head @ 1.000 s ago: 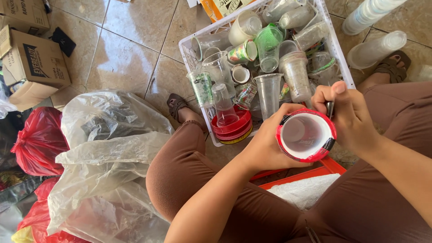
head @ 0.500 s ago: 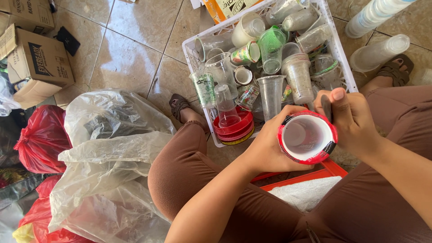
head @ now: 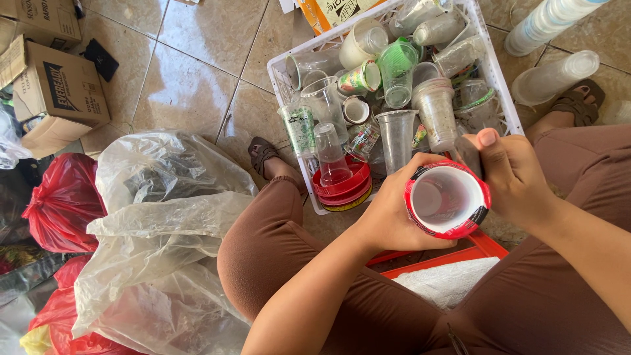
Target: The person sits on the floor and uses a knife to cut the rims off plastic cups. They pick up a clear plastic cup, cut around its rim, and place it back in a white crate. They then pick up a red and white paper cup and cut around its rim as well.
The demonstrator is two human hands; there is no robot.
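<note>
Above the lap of the seated person, the left hand (head: 388,220) is wrapped around a white cup with a red and black printed wrap (head: 447,199), its open mouth toward the camera. The right hand (head: 516,177) is closed on the far right side of the rim, thumb up, pinching a small dark thing, perhaps a blade; I cannot tell. The wrap is on the cup, so the stripping looks not finished. At the far side, a white crate (head: 289,66) holds many clear plastic cups (head: 397,135) and red lids (head: 342,186). At the left lie clear plastic bags (head: 158,217).
</note>
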